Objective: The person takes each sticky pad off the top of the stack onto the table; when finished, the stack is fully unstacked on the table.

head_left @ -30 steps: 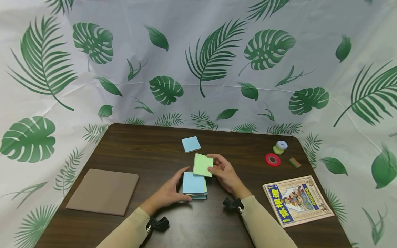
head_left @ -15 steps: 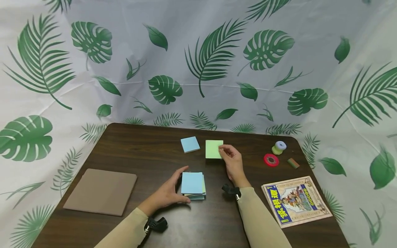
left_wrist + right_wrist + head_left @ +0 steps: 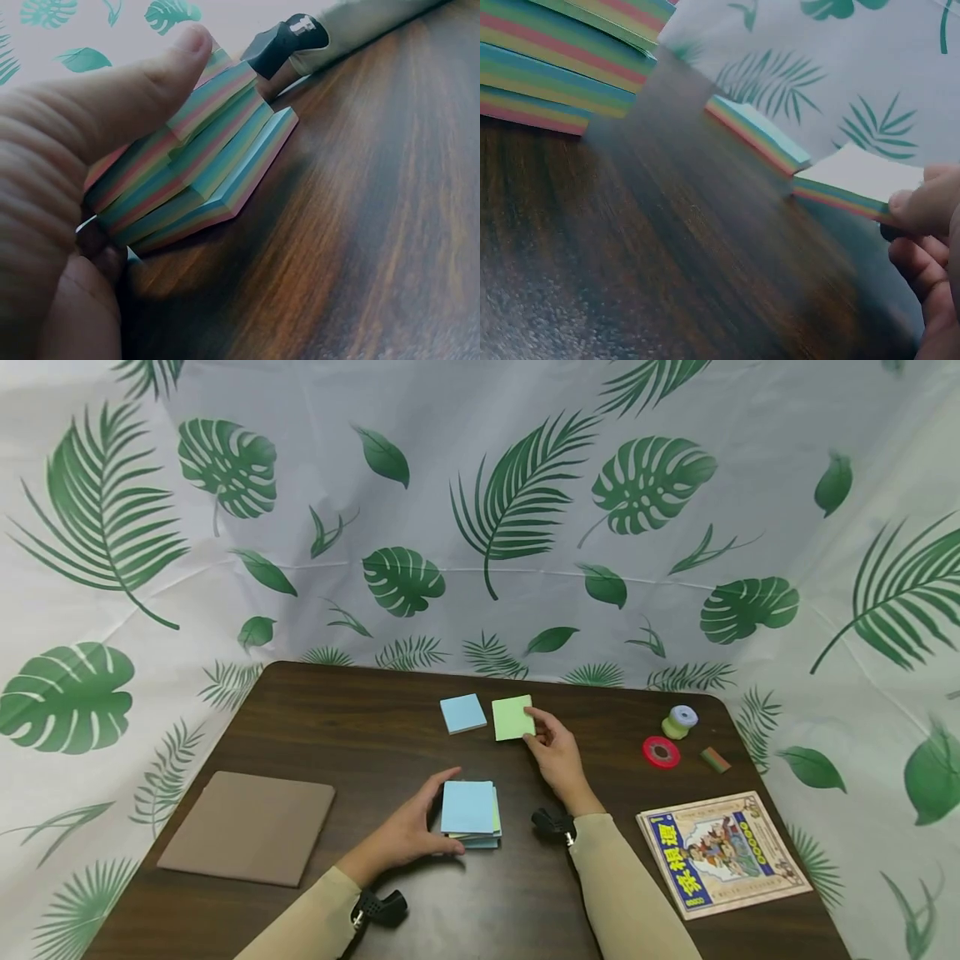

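Note:
My left hand (image 3: pixel 405 833) is curled about the left side of a stack of sticky note pads (image 3: pixel 467 807), thumb along the front and fingers behind. The stack has a blue top; in the left wrist view its striped layers (image 3: pixel 225 161) sit unevenly on one another. How firmly the left fingers touch it is partly hidden. My right hand (image 3: pixel 558 756) pinches a green-topped sticky note pad (image 3: pixel 512 718) by its right edge, thumb on top. In the right wrist view that pad (image 3: pixel 855 176) is close beside a blue sticky note pad (image 3: pixel 754 131), which lies at the back of the table.
A brown folded board (image 3: pixel 247 827) lies on the left of the dark wooden table (image 3: pixel 360 727). Comic-style booklets (image 3: pixel 723 852) lie at the right. Behind them are a red ring-shaped roll (image 3: pixel 662 752), a green and white spool (image 3: pixel 679 722) and a small striped block (image 3: pixel 716 760).
My right hand has carried the green pad from above the stack to the back, then slightly left and down beside the blue pad. The left hand has stayed at the stack.

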Tool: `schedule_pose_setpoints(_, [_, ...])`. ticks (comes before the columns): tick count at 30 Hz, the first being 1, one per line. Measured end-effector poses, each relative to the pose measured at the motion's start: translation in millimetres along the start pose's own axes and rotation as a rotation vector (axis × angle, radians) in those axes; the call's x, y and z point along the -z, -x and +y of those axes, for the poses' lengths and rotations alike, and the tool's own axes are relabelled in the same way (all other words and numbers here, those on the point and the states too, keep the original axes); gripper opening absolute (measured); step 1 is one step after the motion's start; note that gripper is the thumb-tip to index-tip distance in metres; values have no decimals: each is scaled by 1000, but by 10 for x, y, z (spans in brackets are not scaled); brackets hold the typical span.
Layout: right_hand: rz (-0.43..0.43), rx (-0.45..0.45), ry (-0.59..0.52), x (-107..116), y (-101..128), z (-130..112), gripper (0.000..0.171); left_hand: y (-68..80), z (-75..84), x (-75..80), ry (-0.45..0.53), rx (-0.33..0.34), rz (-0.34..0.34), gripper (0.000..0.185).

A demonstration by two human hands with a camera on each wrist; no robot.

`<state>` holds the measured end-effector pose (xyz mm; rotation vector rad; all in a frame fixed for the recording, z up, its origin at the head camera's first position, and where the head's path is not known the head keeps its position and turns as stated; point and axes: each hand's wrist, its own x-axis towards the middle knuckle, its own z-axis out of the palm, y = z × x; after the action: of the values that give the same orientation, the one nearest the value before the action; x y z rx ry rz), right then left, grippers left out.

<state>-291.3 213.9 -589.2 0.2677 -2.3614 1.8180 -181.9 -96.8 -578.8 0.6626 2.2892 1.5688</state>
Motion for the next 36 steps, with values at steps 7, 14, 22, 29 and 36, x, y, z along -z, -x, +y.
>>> schedule_pose_setpoints(7, [113,27,254,-33,50,-63,35,-5,-5,-16,-8,-3,-1,119])
schedule_pose_setpoints(14, [127,54,471,-36,85,-100,33,2,10,-26,4,-11,-9,120])
schedule_pose_setpoints(22, [16,11,501,-50,110,-53,42,16,-9,-16,-20,1,8,117])
schedule_pose_setpoints(29, [-59,64,595,-69,126,-12,44,16,-29,-19,-13,2,4,118])
schedule_pose_setpoints(36, [-70,73,608,-67,107,-21,45,9,-7,-6,-23,-3,10,116])
